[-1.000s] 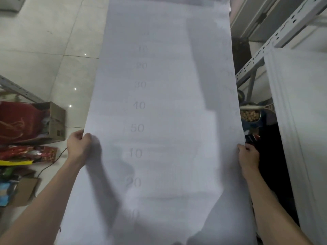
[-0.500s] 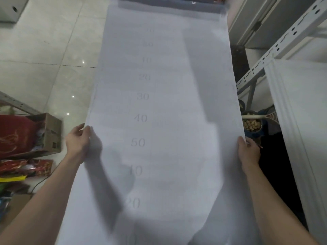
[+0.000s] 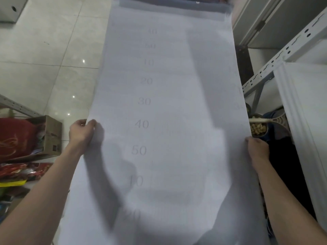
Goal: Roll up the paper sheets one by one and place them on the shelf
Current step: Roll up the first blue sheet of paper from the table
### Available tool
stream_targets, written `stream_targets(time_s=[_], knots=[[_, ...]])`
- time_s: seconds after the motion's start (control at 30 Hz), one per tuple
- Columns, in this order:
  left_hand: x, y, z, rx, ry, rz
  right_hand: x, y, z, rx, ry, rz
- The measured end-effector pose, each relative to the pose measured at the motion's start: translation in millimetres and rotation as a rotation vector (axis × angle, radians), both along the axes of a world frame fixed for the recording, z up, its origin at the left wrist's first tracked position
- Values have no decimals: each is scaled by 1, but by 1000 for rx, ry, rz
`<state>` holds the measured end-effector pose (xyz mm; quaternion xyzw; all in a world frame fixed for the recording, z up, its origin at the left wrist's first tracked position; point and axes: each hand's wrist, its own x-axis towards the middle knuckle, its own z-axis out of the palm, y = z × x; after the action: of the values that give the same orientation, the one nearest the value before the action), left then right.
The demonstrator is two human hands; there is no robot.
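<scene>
- pinching the left edge of the long white paper sheet (image 3: 168, 121) with the left hand (image 3: 81, 133), level with the printed "40".
- gripping its right edge with the right hand (image 3: 256, 147), fingers curled at the edge.
- stretched out ahead over the tiled floor (image 3: 44, 50), between a cardboard box (image 3: 53, 135) on the left and a metal shelf frame (image 3: 279, 56) on the right.
- just beyond the right hand, a bowl of nuts (image 3: 258, 129).

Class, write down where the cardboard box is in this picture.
In the head view, the cardboard box sits on the tiled floor at the left, just beyond the left hand gripping the edge of the paper sheet.
</scene>
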<state>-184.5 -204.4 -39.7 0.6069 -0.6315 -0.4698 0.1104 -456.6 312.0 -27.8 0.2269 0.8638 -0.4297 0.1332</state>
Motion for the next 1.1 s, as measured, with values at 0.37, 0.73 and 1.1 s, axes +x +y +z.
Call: stream_targets(time_s=[0.37,0.73,1.1], knots=[[-31,-25,-10,-15,48,-62,-29,-32,1,-16,98,166],[-12,-20,-6,-213,-178,-196,-12,-10,5,150,74,72],[31,19,3,-272,-235,-230,23,4,6,250,63,38]])
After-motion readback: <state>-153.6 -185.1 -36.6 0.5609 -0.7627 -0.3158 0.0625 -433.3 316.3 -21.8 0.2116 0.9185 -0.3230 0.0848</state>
